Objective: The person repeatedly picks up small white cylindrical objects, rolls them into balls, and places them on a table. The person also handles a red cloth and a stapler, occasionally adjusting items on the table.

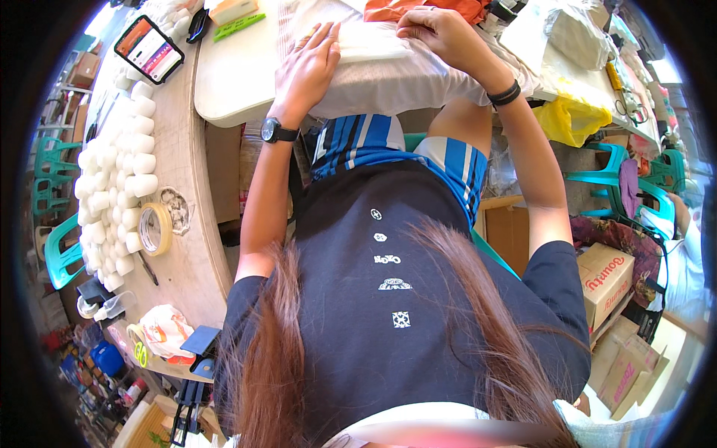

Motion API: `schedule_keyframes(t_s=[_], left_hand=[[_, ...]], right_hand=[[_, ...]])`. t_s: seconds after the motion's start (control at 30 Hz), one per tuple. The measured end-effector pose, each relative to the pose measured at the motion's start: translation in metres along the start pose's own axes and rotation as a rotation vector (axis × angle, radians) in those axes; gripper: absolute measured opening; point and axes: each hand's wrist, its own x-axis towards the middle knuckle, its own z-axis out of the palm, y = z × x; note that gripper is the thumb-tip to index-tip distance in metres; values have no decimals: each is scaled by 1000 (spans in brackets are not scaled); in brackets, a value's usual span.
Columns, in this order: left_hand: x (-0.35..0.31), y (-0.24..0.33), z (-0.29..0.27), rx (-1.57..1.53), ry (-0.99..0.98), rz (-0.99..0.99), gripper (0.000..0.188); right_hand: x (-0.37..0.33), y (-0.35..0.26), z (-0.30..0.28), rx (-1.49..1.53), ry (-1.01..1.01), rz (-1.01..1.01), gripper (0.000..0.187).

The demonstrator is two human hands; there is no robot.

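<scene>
Thin white cloth (381, 86) lies across the white table (231, 89) in front of me and drapes over its near edge. My left hand (306, 67) rests flat on the left part of this cloth, fingers stretched out. A black watch (278, 131) is on that wrist. To the right, my right hand (442, 39) is closed at the cloth's far side, thumb and fingertips pinched together. Whatever sits between those fingertips is too small to make out. Just beyond the right hand is an orange cloth (467, 9).
At left, a wooden table (190, 246) bears many white rolls (119, 187), a tape roll (155, 228) and a propped phone (149, 49). A yellow plastic bag (569, 119) hangs at right near scissors (632, 110). Green chairs (63, 252) and cardboard boxes (606, 280) stand around.
</scene>
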Motion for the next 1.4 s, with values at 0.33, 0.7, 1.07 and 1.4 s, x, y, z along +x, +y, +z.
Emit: schedule_keyframes(t_s=[0.33, 0.7, 1.07, 1.4], left_hand=[[0, -1, 3, 23, 6, -10, 49], [0, 2, 3, 10, 60, 20, 47], [0, -3, 6, 7, 67, 32, 47], [1, -2, 3, 10, 35, 28, 48]], right_hand=[[-3, -12, 9, -126, -153, -86, 64], [6, -10, 21, -225, -189, -193, 70], [25, -11, -12, -110, -291, -24, 75], [18, 22, 2, 252, -274, 229, 44]])
